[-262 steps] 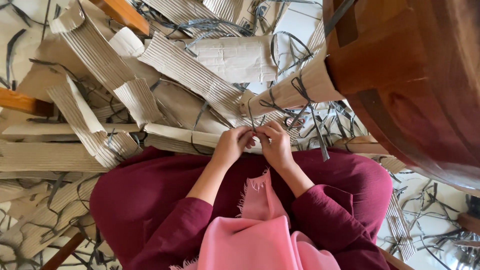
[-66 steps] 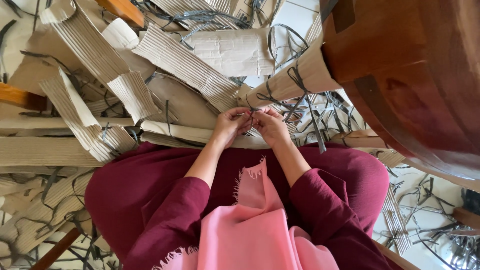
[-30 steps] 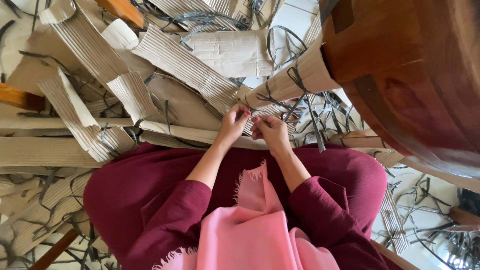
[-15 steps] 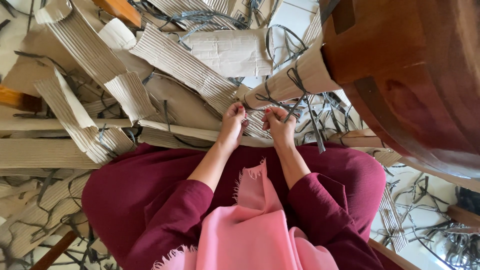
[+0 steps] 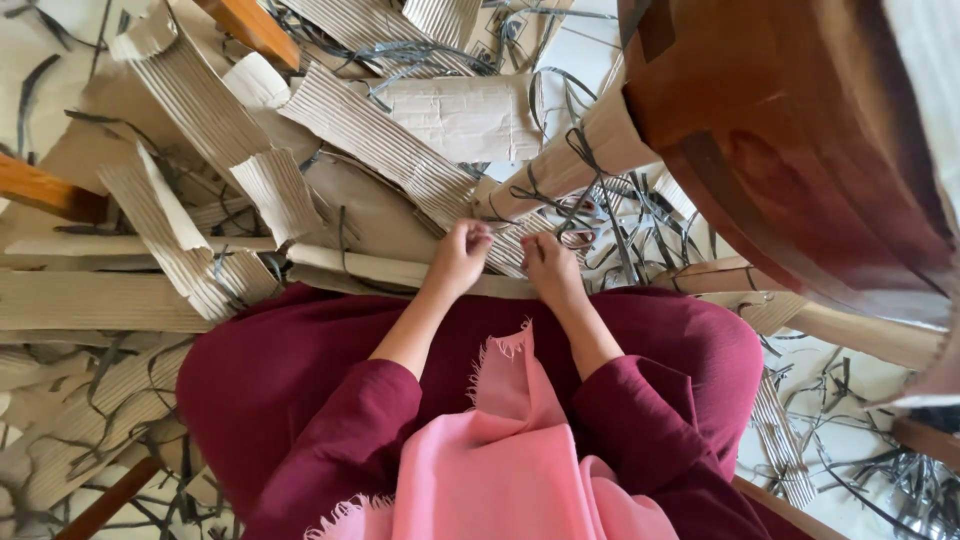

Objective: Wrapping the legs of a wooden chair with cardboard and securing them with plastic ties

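My left hand (image 5: 458,256) is curled into a fist on the near end of a ridged corrugated cardboard strip (image 5: 385,140) that runs away to the upper left. Close beside it, my right hand (image 5: 548,266) has its fingers bent over the same end, next to a loop of dark grey strap (image 5: 578,238). Just beyond both hands lies a cardboard-wrapped leg (image 5: 590,150) bound with grey straps. It joins a large brown wooden piece (image 5: 800,150). My maroon lap (image 5: 300,360) and a pink fringed scarf (image 5: 510,450) fill the foreground.
Torn corrugated cardboard sheets (image 5: 190,110) and a flat cardboard panel (image 5: 465,115) are piled across the floor. Loose grey straps (image 5: 650,215) tangle to the right. Wooden bars (image 5: 45,190) jut in at the left and at the top (image 5: 250,25).
My hands have shifted slightly away from my body and drawn a little apart at the end of the strip. The view has drifted a bit; the pile looks the same.
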